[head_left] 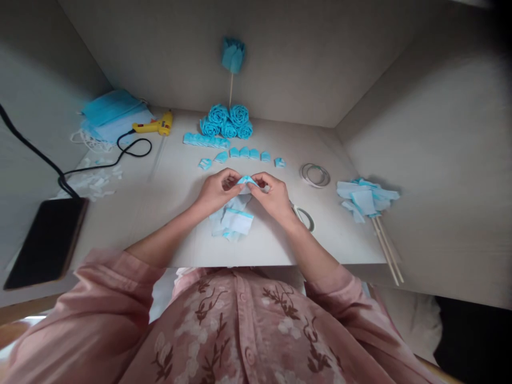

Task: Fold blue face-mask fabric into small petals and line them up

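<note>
A: Left hand: thumb and fingers pinched on one edge of a small blue-and-white piece. Right hand: same grip, opposite edge.

B: Position of the piece?

A: Between the two hands, above the table, just beyond a loose pile of cut sheets. Its blue top edge peaks between the fingertips. The exact fold cannot be made out; thumbs cover much of it.

B: Beyond the hands?

A: Small folded petals in a shallow arc, some touching, others apart. Behind the arc, to its left, a blue strip. Further back, five blue rosettes clustered, two above three. A blue flower on a thin stick rises behind them.

B: Left side?

A: Yellow glue gun with black cord, next to stacked blue masks. White scraps lie nearer, then a dark phone.

B: Right side?

A: A ring-shaped roll, and a white looped handle beside the right forearm, partly hidden by it. Farther right, blue and white cuttings lie over the ends of pale sticks.
</note>
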A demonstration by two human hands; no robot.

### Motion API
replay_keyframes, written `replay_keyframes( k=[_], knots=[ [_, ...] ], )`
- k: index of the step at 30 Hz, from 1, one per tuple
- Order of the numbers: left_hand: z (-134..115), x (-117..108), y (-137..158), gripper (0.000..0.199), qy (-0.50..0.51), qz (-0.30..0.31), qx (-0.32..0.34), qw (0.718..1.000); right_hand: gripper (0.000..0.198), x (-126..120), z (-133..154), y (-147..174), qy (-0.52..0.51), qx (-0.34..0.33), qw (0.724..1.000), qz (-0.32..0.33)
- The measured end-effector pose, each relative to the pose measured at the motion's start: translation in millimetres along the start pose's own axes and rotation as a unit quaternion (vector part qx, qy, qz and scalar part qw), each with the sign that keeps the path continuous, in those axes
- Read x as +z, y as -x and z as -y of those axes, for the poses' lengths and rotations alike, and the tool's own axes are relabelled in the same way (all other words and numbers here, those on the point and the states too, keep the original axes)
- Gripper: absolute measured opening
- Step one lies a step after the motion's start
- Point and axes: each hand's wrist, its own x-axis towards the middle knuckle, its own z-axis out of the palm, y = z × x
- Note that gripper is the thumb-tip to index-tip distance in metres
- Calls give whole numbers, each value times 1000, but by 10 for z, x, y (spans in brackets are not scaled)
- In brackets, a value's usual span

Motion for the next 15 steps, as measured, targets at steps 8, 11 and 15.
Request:
replay_keyframes(
  k=[8, 11, 15],
  knots=[
    [28, -13, -38, 19, 80, -7, -71, 994, 19, -71, -33, -38, -129, 50, 990, 27],
    [-20, -23, -28, 21, 127, 2, -88, 988, 20, -69, -43, -55, -207, 83, 975, 15],
    [-65, -49, -21, 26, 189, 20, -105, 976, 19, -50, -57, -63, -264, 98, 959, 15]
  ],
)
